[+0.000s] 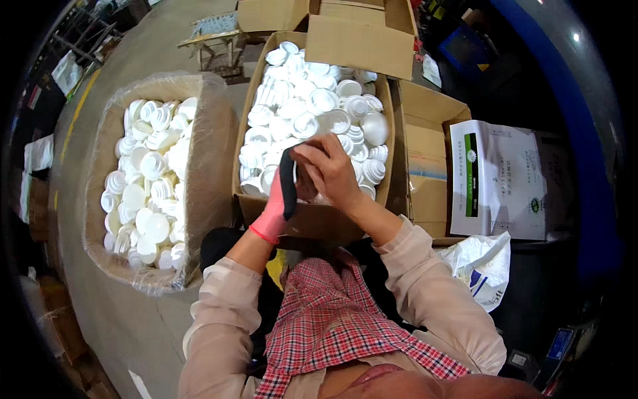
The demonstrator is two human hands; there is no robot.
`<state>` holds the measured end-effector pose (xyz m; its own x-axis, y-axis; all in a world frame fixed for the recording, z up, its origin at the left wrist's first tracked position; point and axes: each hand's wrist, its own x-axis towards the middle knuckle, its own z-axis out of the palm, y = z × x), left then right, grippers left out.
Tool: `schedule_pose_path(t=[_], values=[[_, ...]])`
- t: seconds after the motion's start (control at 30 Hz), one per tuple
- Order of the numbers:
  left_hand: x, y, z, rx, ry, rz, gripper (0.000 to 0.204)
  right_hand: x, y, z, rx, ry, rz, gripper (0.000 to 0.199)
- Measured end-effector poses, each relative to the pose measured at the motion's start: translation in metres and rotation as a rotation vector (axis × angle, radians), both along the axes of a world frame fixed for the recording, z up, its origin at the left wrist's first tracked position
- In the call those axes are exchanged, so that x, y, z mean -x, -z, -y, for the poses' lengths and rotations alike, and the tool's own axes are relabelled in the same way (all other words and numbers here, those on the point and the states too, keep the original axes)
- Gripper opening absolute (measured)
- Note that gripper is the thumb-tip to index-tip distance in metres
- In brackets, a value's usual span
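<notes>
My left hand (276,209) wears a pink work glove with a black palm (288,183) and is seen nearly edge-on, its fingers stretched upward. My bare right hand (332,169) meets it from the right, with curled fingers that pinch the glove near its fingertips. What lies between the two hands is blurred and partly hidden. Both hands are above the near edge of a cardboard box (243,143) full of white round plastic caps (322,100).
To the left, a plastic-lined carton (211,153) holds more white caps (153,166). An open cardboard box (425,133) stands at the right, beside a white printed carton (498,179) and a white plastic bag (480,266). Box flaps (359,46) rise behind. A small stand (216,36) is farther back.
</notes>
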<state>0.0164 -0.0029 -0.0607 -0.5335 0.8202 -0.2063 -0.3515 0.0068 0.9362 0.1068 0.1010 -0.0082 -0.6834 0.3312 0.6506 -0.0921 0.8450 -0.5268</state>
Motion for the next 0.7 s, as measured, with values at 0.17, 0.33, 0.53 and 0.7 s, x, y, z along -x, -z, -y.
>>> schedule_pose_path(t=[0.17, 0.33, 0.53, 0.7], values=[[0.050, 0.022, 0.010, -0.302, -0.209, -0.011, 0.036, 0.003, 0.087, -0.063, 0.179, 0.085, 0.345, 0.047], [0.059, 0.001, 0.012, -0.473, -0.064, 0.375, 0.060, 0.005, 0.159, -0.124, -0.016, 0.344, 0.809, 0.070], [0.061, -0.004, 0.002, -0.512, 0.017, 0.439, 0.057, -0.003, 0.210, -0.151, -0.219, 0.249, 1.097, 0.067], [0.071, 0.030, -0.002, -0.504, -0.061, 0.202, 0.076, -0.006, 0.188, -0.158, 0.032, 0.552, 1.002, 0.079]])
